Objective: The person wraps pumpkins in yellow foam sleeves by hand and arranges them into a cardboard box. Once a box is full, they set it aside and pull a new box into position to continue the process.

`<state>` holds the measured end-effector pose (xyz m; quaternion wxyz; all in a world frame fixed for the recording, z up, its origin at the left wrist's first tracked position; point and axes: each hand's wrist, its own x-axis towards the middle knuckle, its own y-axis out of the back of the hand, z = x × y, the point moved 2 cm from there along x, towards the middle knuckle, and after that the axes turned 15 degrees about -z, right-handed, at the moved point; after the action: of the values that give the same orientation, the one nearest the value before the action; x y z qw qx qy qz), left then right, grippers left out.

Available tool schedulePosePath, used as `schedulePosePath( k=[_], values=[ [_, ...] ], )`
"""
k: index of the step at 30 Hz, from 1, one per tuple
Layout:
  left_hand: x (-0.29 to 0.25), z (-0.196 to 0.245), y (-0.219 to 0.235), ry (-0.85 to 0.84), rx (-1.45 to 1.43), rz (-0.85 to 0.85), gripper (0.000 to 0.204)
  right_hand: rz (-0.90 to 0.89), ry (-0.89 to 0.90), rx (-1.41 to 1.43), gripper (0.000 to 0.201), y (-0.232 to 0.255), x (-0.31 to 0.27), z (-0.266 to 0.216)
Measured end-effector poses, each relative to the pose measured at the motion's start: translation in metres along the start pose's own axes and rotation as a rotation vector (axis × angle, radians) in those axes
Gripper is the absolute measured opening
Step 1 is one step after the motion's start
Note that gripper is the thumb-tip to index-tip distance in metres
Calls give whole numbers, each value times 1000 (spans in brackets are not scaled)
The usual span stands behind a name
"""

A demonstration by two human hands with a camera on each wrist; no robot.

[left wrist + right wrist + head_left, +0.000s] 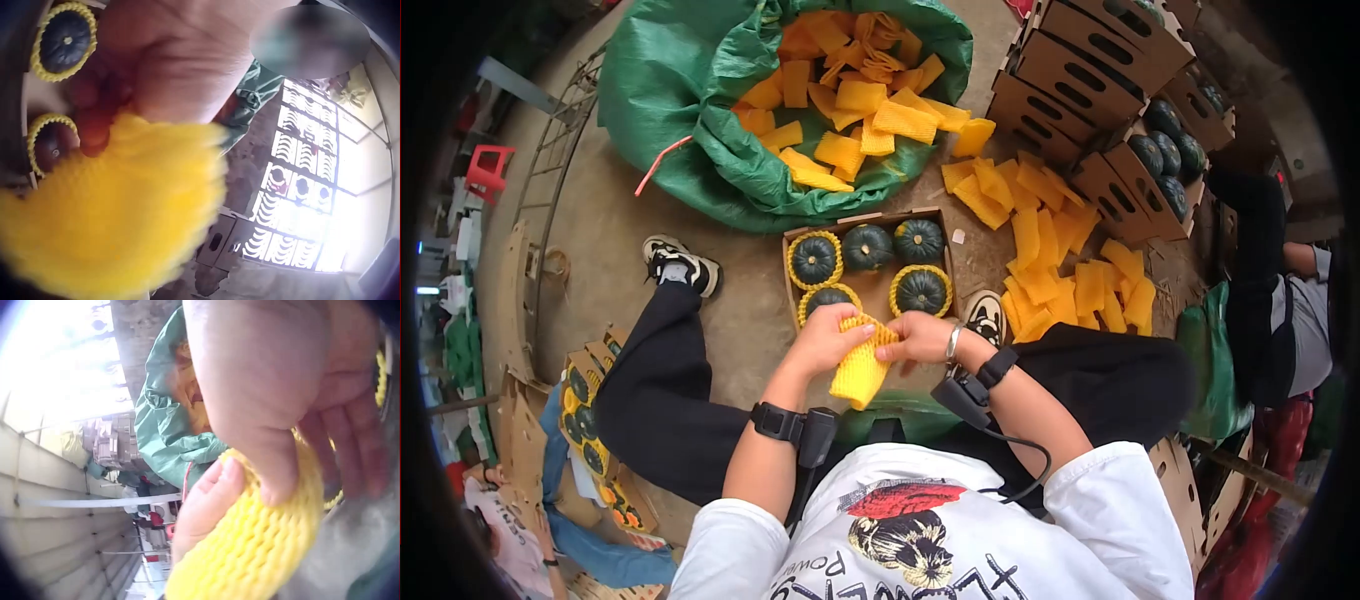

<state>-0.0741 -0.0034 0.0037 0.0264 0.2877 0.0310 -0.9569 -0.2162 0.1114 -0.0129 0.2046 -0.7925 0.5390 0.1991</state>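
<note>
A yellow foam net sleeve (862, 370) is stretched between both hands over the near edge of a cardboard box. The left hand (822, 342) grips its upper left side. With the thumb pressed on the mesh, the right hand (922, 338) pinches the opposite edge; that thumb shows close up on the sleeve (262, 531) in the right wrist view. Dark green kabocha squashes sit in the box (948, 222). Two at the back, a middle squash (867, 246) and a right squash (919, 240), are bare; the netted squash (815, 260) and others wear yellow sleeves.
Beyond the box lies a green sack (670, 90) full of foam sleeves (860, 97). More loose sleeves (1040, 240) lie on the floor at right, near stacked cartons (1070, 85) and a carton of squashes (1165, 140). Other people (1305, 330) are at the sides.
</note>
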Motion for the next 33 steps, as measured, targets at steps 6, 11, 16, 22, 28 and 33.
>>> schedulePosePath(
  k=[6, 11, 16, 22, 28, 33],
  values=[
    [-1, -7, -18, -417, -432, 229, 20, 134, 487, 976, 25, 4, -18, -4],
    [8, -52, 9, 5, 218, 400, 31, 765, 94, -565, 18, -9, 9, -1],
    [18, -75, 8, -136, -714, 132, 31, 211, -143, -744, 14, 18, 58, 5],
    [31, -75, 27, 448, 768, 564, 26, 772, -262, -1270, 42, 57, 169, 37],
    [34, -86, 49, 189, 55, 617, 29, 683, 84, -747, 68, 73, 126, 6],
    [23, -38, 49, -386, -740, 289, 55, 294, 530, 959, 39, 53, 82, 5]
  ],
)
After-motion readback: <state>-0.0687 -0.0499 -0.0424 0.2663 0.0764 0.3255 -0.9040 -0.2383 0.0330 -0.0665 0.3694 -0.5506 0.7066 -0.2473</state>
